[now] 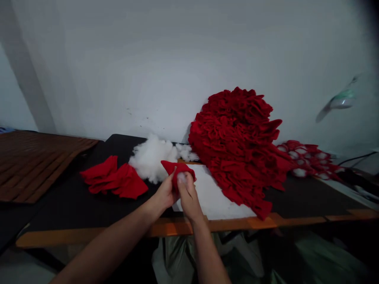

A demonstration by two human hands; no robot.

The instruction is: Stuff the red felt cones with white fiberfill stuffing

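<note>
Above the table's front edge, my left hand (166, 194) is closed around the left side of a small pointed red felt pouch (169, 166). Its tip points up to the left and its mouth faces me. At that mouth, my right hand (190, 200) is closed on the pouch's right side, its thumb against a bit of white stuffing showing in the opening. Some of the fingers are hidden behind the felt. Just beyond my hands lies a fluffy heap of white stuffing (154, 157). A loose stack of flat red felt pieces (114, 178) rests to the left.
A tall mound of red felt pieces (237, 142) leans near the wall, partly over a white sheet (211, 195). Red-and-white stuffed pieces (304, 157) are piled farther right. A brown slatted mat (38, 161) covers the left side of the black table (74, 215). Bags (177, 256) sit beneath.
</note>
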